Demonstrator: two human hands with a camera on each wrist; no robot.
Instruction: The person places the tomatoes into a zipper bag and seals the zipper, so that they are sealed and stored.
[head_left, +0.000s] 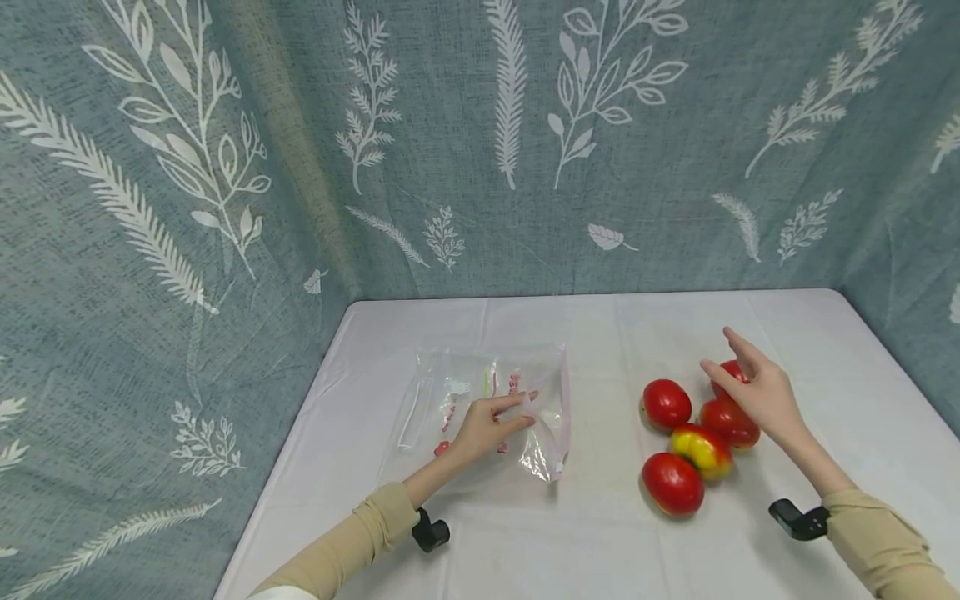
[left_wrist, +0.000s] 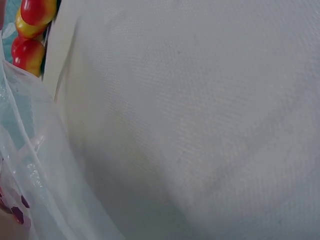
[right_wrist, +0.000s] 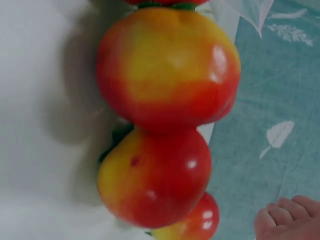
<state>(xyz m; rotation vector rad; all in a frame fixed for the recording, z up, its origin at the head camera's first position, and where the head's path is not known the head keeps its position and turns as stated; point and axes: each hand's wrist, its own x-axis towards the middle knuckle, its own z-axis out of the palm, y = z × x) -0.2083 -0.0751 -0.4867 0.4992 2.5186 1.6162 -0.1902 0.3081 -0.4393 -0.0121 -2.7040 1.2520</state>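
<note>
Head view: the clear plastic bag (head_left: 467, 385) is left of centre on the white-covered table (head_left: 570, 542), lying mostly flat. Long axis runs roughly left to right across the frame, with the pinkish edge strip (head_left: 566, 392) facing right, towards the tomatoes. The left hand (head_left: 483, 429) has thumb and index finger pinching the film near that edge, so it's bunched up there, and the hand hides part of the bag's middle.

Right of centre there's a cluster of five red tomatoes (head_left: 667, 405), one showing a big yellow patch (head_left: 702, 450) up top. The right hand (head_left: 761, 396) is over the back of the cluster, thumb and index spread wide apart, partly blocking the rearmost one. Can't tell if it's touching.

Each wrist has a small black camera (head_left: 431, 531), and a blue-green leaf-print curtain (head_left: 465, 225) fills the upper frame.

As for labels, the bag has red printing (head_left: 514, 382) plus a green streak (head_left: 487, 385), but it's too small to read.
</note>
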